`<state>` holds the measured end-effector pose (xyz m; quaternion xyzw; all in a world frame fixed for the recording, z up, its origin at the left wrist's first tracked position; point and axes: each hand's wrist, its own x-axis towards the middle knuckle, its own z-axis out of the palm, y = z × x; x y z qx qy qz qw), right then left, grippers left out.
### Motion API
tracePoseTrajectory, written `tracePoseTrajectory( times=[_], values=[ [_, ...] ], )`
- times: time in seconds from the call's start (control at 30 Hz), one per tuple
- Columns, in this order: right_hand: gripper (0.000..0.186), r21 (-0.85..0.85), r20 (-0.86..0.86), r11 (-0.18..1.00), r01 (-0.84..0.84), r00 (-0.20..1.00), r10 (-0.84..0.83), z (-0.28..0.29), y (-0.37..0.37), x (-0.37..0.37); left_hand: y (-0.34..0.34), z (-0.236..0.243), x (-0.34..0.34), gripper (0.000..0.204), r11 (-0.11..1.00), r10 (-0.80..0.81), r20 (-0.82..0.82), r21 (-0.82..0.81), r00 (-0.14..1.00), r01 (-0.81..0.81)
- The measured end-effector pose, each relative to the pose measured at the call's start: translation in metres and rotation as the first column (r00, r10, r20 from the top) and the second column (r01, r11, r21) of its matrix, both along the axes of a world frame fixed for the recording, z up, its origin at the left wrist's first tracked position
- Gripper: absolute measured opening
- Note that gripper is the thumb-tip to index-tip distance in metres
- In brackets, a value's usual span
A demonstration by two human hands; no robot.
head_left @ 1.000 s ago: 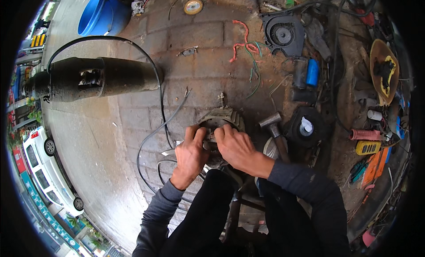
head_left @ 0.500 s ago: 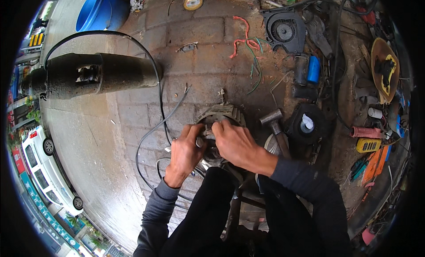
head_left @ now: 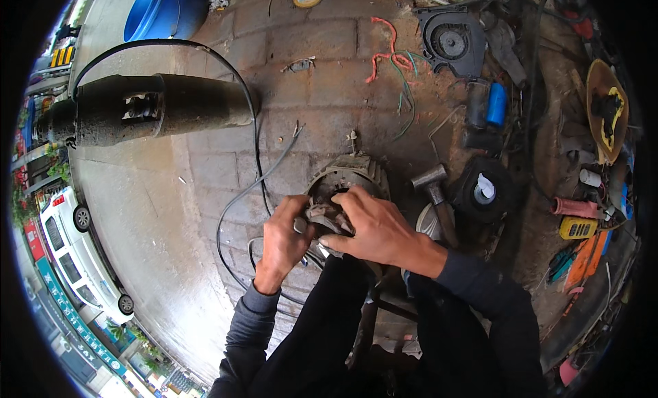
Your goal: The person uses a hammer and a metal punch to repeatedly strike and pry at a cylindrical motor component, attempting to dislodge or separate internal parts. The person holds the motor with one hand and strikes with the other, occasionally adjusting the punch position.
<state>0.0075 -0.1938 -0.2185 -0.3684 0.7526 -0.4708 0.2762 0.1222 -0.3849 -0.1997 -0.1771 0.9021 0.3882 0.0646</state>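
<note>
A ribbed, dirty metal motor housing [head_left: 375, 175] stands on the brick ground in front of my knees, its round opening facing me. At its near rim, my left hand [head_left: 282, 235] is closed, and the rounded end of a short metal rod [head_left: 299, 225] shows between its fingers. My right hand [head_left: 373, 228] grips a grimy, curved metal part [head_left: 327, 218] with thumb and fingers apart around it. That part lies between both hands, partly hidden by the fingers. Right of the housing, a hammer [head_left: 432, 182] rests with its handle toward me.
A large dark cylindrical pump body [head_left: 205, 105] lies at the left with a black cable [head_left: 255, 141] looping from it. A blue bucket [head_left: 164, 14] stands beyond. Along the right lie a black fan cover [head_left: 449, 42], a tape roll [head_left: 483, 189] and a yellow meter [head_left: 578, 227].
My right hand has opened its thumb away from its fingers around the grimy part, which now shows more. The whole view has shifted slightly; my left hand stays closed.
</note>
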Motion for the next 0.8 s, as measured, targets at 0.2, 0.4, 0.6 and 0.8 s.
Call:
tracePoseTrajectory(
  times=[0.2, 0.4, 0.6, 0.8],
  values=[
    [0.066, -0.072, 0.202, 0.997, -0.031, 0.978, 0.045, -0.013, 0.013, -0.011, -0.015, -0.018, -0.002, 0.044, 0.964, 0.156, 0.115, 0.198, 0.981, -0.176],
    [0.056, -0.006, 0.107, 0.996, -0.088, 0.99, 0.088, -0.014, 0.026, -0.009, -0.033, -0.024, 0.0, 0.026, 0.853, 0.187, 0.141, 0.468, 0.972, -0.232],
    [0.032, 0.059, 0.01, 0.997, -0.046, 0.999, 0.045, -0.012, 0.028, -0.003, -0.037, -0.03, -0.003, 0.026, 0.797, 0.181, 0.128, 0.562, 0.975, -0.221],
    [0.024, 0.083, -0.012, 0.996, -0.017, 1.0, 0.018, -0.011, 0.026, -0.001, -0.045, -0.041, 0.0, 0.028, 0.776, 0.2, 0.15, 0.579, 0.968, -0.25]
  ],
)
